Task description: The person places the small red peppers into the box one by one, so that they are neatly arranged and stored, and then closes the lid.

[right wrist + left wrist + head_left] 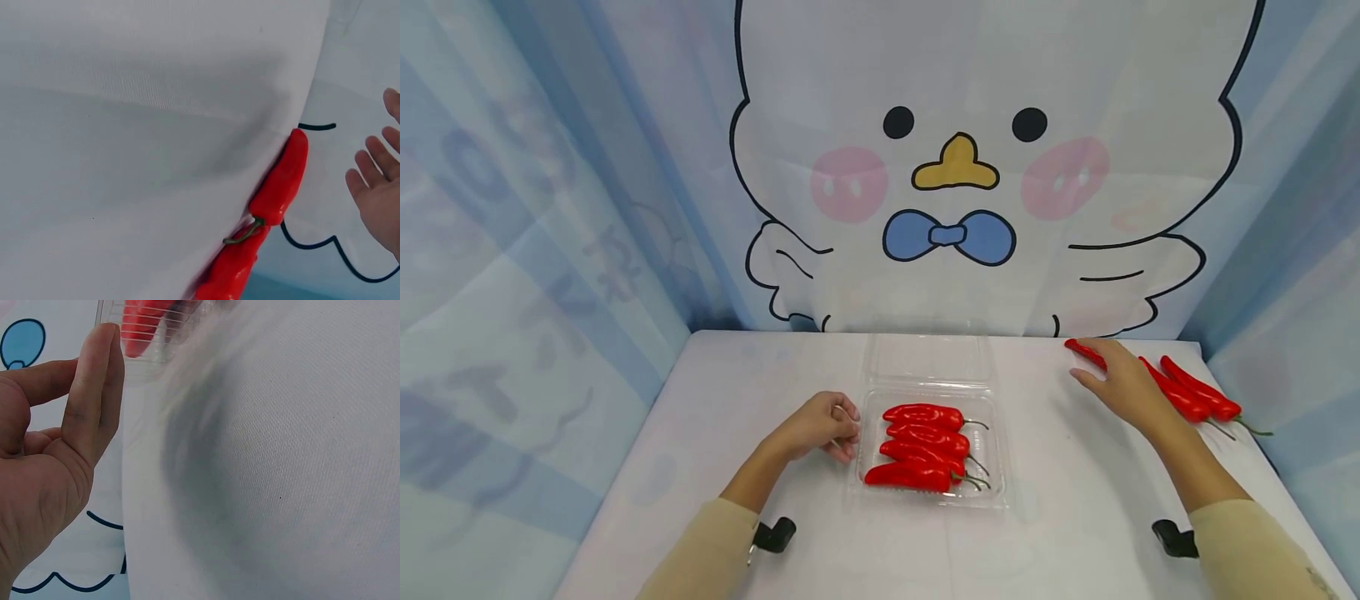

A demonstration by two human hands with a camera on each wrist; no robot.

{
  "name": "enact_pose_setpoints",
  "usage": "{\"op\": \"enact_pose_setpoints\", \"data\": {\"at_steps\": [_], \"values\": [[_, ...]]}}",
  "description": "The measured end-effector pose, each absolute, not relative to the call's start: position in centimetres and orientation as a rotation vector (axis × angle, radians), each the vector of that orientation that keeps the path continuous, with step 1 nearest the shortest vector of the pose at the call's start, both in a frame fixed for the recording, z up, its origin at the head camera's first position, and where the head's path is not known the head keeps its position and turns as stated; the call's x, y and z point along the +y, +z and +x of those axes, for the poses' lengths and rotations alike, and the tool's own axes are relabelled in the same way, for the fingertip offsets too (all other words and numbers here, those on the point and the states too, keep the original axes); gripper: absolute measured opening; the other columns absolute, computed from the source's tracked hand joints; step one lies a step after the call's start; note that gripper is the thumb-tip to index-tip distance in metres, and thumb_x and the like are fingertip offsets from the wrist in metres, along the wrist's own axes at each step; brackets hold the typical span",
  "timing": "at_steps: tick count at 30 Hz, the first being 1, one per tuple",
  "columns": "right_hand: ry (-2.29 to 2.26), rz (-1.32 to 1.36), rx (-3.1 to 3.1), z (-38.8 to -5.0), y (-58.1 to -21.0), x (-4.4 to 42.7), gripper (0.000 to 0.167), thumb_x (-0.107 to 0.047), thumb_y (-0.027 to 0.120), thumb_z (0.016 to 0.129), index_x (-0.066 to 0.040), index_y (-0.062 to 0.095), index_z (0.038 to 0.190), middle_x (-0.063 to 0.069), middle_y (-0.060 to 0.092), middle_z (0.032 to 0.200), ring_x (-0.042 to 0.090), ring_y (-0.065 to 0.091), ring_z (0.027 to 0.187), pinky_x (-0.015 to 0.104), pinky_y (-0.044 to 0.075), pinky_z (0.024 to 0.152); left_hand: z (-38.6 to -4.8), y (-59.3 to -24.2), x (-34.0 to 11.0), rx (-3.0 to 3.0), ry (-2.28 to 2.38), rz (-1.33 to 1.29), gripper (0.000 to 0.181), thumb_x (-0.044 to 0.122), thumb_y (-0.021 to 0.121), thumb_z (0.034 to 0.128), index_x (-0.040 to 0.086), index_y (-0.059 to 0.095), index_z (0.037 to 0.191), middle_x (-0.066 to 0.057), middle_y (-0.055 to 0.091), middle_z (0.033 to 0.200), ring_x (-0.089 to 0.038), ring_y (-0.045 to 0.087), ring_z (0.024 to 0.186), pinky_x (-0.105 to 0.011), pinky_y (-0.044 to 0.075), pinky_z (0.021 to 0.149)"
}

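Note:
A clear plastic box (1000, 467) with its lid folded back holds several red peppers (917, 477), stems to the right. My left hand (823, 427) is at the box's left side, fingers loosely bent and holding nothing; in the left wrist view the hand (69, 425) has its fingertips near the box wall. Above the table's back right, my right hand (1116, 379) reaches over a red pepper (1086, 354), partly hidden by it. In the right wrist view the hand (381, 187) has spread fingers, apart from the pepper (281, 181).
Two more red peppers (1202, 387) with green stems lie beside the right hand, near the table's right edge. The clear lid (928, 358) lies towards the back edge. A curtain (947, 292) with a cartoon print hangs behind the table. Black straps show at both sleeves.

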State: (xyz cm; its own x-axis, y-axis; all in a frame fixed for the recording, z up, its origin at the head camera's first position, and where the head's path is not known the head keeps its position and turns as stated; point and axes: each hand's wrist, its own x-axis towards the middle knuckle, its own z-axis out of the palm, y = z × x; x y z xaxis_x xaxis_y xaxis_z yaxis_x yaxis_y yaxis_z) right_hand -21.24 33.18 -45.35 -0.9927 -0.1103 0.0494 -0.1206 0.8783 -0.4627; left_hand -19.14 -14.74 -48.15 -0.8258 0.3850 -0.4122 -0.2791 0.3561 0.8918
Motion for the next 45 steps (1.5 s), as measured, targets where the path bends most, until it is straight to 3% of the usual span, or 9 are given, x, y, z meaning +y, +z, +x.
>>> {"op": "enact_pose_setpoints", "data": {"at_steps": [10,23,38,45], "values": [[0.736,0.055,-3.074,-23.2,-46.1,35.2,0.081,-0.023,0.075,0.093,0.001,0.031,0.157,0.039,0.036,0.152,0.06,0.037,0.133,0.075,0.048,0.096,-19.0,-47.6,-14.7,2.053,1.503,0.075,0.015,-0.002,0.064,0.0977,-0.004,0.055,0.11,-0.013,0.069,0.081,-0.019,0.069,0.06,-0.036,0.065,0.06],[0.757,-0.058,-3.201,-25.0,-47.8,36.8,0.082,-0.024,0.069,0.097,0.003,0.022,0.159,0.04,0.026,0.157,0.06,0.027,0.141,0.077,0.038,0.107,-19.0,-47.5,-14.8,2.053,1.511,0.099,0.015,-0.001,0.063,0.0972,-0.005,0.054,0.109,-0.013,0.07,0.081,-0.017,0.068,0.059,-0.036,0.065,0.059],[0.61,-0.01,-3.245,-24.9,-48.8,36.6,0.073,-0.02,0.065,0.099,0.011,0.029,0.154,0.041,0.034,0.151,0.06,0.033,0.137,0.074,0.037,0.11,-19.1,-48.3,-14.6,2.054,1.501,0.087,0.014,0.0,0.063,0.0978,-0.003,0.055,0.109,-0.012,0.07,0.081,-0.017,0.07,0.06,-0.035,0.065,0.06],[0.537,0.004,-3.261,-25.2,-48.5,36.4,0.069,-0.013,0.065,0.098,0.007,0.032,0.155,0.039,0.037,0.151,0.059,0.033,0.139,0.075,0.035,0.111,-19.1,-48.2,-14.6,2.056,1.513,0.089,0.014,-0.001,0.063,0.0976,-0.004,0.055,0.109,-0.013,0.07,0.081,-0.018,0.07,0.06,-0.036,0.065,0.06]]}}
